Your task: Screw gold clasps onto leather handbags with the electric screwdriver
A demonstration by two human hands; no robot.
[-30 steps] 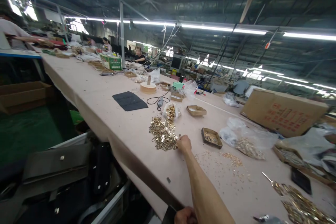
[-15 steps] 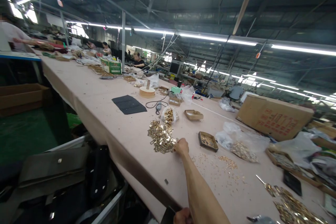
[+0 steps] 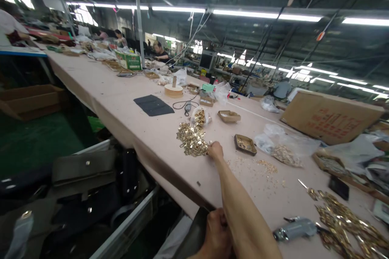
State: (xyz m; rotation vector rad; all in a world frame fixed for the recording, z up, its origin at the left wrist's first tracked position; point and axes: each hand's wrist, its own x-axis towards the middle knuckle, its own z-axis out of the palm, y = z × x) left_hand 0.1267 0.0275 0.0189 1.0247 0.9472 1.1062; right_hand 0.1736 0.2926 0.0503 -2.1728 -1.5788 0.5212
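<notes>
My right hand [image 3: 215, 150] reaches over the table to the near right edge of a pile of small gold-coloured metal fittings [image 3: 192, 139]. Its fingers are pinched together at one fitting; the fingertips are partly hidden. At the table's front edge, my left hand [image 3: 216, 228] is closed on a dark olive bag piece [image 3: 194, 232], much of which is cut off below. Behind the pile lies a clear plastic bag [image 3: 200, 116] of similar fittings. A grey power screwdriver [image 3: 296, 229] rests to the right, beside more gold hardware [image 3: 343, 226].
Small trays [image 3: 244, 145] and a plastic bag of small parts [image 3: 284, 153] lie right of the pile. A dark flat sheet [image 3: 154, 105] and a tape roll [image 3: 173, 90] sit farther back. A crate [image 3: 124, 226] of bags stands lower left. Several people work in the background.
The view has tipped down and shifted left, so more of my left hand, the olive bag piece and the screwdriver shows. My right hand stays at the pile's edge.
</notes>
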